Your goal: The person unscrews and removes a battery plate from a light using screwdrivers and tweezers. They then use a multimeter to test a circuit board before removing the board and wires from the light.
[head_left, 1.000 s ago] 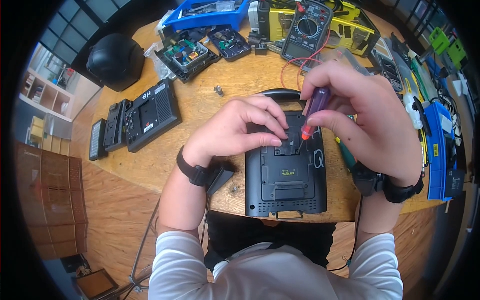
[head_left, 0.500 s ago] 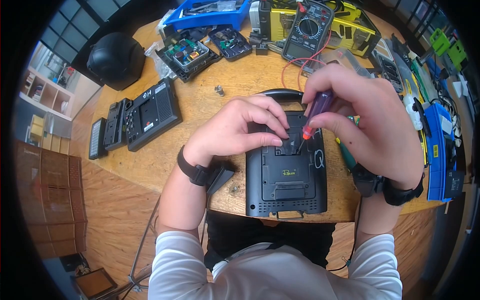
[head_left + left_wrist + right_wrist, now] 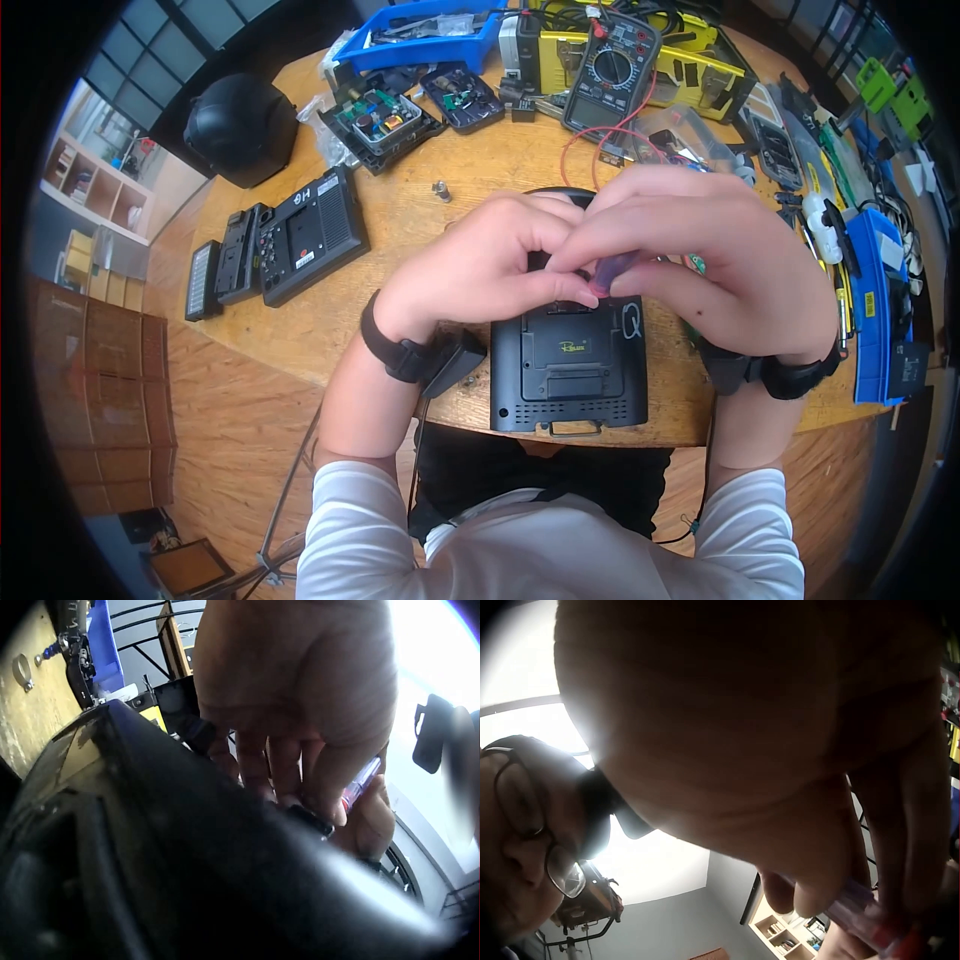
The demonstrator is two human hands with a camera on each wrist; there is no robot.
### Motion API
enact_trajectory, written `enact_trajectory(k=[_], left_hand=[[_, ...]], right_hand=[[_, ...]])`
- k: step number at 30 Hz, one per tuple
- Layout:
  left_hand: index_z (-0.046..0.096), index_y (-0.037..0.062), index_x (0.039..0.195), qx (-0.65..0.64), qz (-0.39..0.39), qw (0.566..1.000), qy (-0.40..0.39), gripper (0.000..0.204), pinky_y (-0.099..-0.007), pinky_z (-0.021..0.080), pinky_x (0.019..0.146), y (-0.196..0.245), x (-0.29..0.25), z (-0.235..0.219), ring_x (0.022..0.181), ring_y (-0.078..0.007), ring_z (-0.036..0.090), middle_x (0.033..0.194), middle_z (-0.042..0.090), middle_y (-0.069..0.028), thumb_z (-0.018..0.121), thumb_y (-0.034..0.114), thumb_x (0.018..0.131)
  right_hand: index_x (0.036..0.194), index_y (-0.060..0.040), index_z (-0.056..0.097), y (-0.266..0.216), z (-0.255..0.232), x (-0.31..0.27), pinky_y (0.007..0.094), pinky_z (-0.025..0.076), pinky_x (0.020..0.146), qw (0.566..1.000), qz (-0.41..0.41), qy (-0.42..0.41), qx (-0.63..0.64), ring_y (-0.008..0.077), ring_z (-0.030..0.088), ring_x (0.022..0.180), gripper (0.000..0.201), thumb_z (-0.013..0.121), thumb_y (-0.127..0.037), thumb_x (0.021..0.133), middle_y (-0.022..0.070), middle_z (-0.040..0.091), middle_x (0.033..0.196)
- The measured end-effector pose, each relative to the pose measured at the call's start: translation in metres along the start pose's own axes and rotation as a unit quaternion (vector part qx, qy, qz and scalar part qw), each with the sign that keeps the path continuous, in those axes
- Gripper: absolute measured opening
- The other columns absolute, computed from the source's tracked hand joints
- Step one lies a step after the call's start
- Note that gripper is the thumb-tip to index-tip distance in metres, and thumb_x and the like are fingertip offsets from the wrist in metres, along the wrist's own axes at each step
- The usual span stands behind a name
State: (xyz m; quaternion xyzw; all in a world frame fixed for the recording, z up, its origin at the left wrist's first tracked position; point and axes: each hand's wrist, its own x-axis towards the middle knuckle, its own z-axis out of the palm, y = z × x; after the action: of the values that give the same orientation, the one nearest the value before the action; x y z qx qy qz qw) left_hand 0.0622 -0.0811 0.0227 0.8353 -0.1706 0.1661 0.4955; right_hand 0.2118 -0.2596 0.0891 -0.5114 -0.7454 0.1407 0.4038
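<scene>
A black device [image 3: 570, 385] with a top handle lies back side up at the table's front edge, marked with a white Q. My right hand [image 3: 710, 255] grips a screwdriver [image 3: 615, 268] by its purple handle, thumb and fingers round it, over the device's upper back. Right beside it, my left hand [image 3: 485, 262] lies over the device, thumb tip at the screwdriver's red collar. In the left wrist view its thumb and fingers pinch a small raised black part [image 3: 311, 823]. Hands cover the screwdriver's tip and much of the device's upper half.
Behind the hands stand a multimeter [image 3: 612, 75] with red leads, a yellow toolbox [image 3: 700, 75] and a blue tray [image 3: 420, 52]. Opened circuit housings [image 3: 385, 125], a metal fitting [image 3: 441, 190] and another black device [image 3: 318, 240] lie leftward. A blue bin [image 3: 875, 330] sits at right.
My right hand has moved left and down against the left hand, bringing the screwdriver with it. The left fingers have shifted, and the shaft and small plate seen before are now covered.
</scene>
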Motion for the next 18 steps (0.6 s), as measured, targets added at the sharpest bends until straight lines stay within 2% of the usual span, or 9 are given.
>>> enact_trajectory(k=[2,4,7,11,13,17,18], left_hand=[[0.076,0.0042,0.095,-0.027,-0.027,0.999,-0.014,0.016,-0.0323,0.052,0.082,0.005,0.003,-0.002,0.089,-0.0208,0.069,0.090,0.074,-0.0072,0.083,0.014,0.084],[0.076,0.0044,0.097,-0.009,-0.124,0.990,-0.072,0.016,-0.0292,0.053,0.077,0.010,0.006,-0.006,0.084,-0.0143,0.069,0.089,0.075,-0.0063,0.081,0.016,0.088],[0.077,0.0051,0.104,-0.023,-0.114,0.990,-0.086,0.019,-0.0280,0.054,0.078,0.000,0.006,-0.005,0.085,-0.0111,0.070,0.094,0.077,-0.0054,0.080,0.018,0.091],[0.077,0.0059,0.111,-0.061,-0.138,0.986,-0.074,0.021,-0.0296,0.055,0.085,0.001,0.000,-0.006,0.094,-0.0128,0.071,0.103,0.078,-0.0061,0.077,0.017,0.093],[0.077,0.0063,0.116,-0.061,-0.101,0.990,-0.074,0.023,-0.0317,0.054,0.093,-0.005,-0.004,-0.004,0.102,-0.0156,0.071,0.110,0.077,-0.0083,0.075,0.015,0.094],[0.077,0.0062,0.116,-0.101,-0.116,0.984,-0.090,0.022,-0.0330,0.053,0.096,-0.012,-0.009,0.000,0.105,-0.0188,0.070,0.113,0.076,-0.0096,0.073,0.012,0.095],[0.077,0.0061,0.116,-0.112,-0.112,0.984,-0.085,0.022,-0.0331,0.053,0.096,-0.016,-0.010,0.002,0.105,-0.0199,0.071,0.112,0.076,-0.0094,0.073,0.012,0.095]], right_hand=[[0.107,-0.0048,0.078,-0.001,-0.004,-0.002,0.0293,0.050,0.067,0.999,-0.031,0.024,-0.028,0.0252,0.066,0.078,0.025,0.073,-0.003,0.083,0.0101,0.068,0.090],[0.107,-0.0066,0.080,-0.006,-0.009,-0.002,0.0283,0.044,0.062,0.992,-0.021,0.036,-0.122,0.0201,0.058,0.072,0.028,0.079,-0.006,0.079,0.0068,0.063,0.086],[0.101,-0.0079,0.082,-0.009,-0.004,-0.002,0.0289,0.040,0.059,0.989,0.001,0.074,-0.132,0.0174,0.052,0.066,0.027,0.082,-0.007,0.075,0.0055,0.058,0.077],[0.097,-0.0079,0.083,-0.013,0.006,0.002,0.0289,0.040,0.057,0.980,0.018,0.116,-0.160,0.0167,0.054,0.064,0.025,0.085,-0.008,0.072,0.0051,0.058,0.071],[0.093,-0.0071,0.082,-0.017,0.005,0.003,0.0286,0.040,0.056,0.984,0.004,0.108,-0.141,0.0171,0.055,0.061,0.022,0.084,-0.006,0.071,0.0051,0.058,0.066],[0.092,-0.0061,0.082,-0.013,-0.002,-0.001,0.0290,0.041,0.055,0.983,-0.001,0.115,-0.143,0.0181,0.058,0.060,0.021,0.083,-0.004,0.071,0.0064,0.062,0.068],[0.092,-0.0056,0.082,-0.010,-0.005,-0.002,0.0292,0.045,0.057,0.986,-0.011,0.101,-0.132,0.0193,0.062,0.063,0.021,0.082,-0.003,0.072,0.0080,0.066,0.072]])
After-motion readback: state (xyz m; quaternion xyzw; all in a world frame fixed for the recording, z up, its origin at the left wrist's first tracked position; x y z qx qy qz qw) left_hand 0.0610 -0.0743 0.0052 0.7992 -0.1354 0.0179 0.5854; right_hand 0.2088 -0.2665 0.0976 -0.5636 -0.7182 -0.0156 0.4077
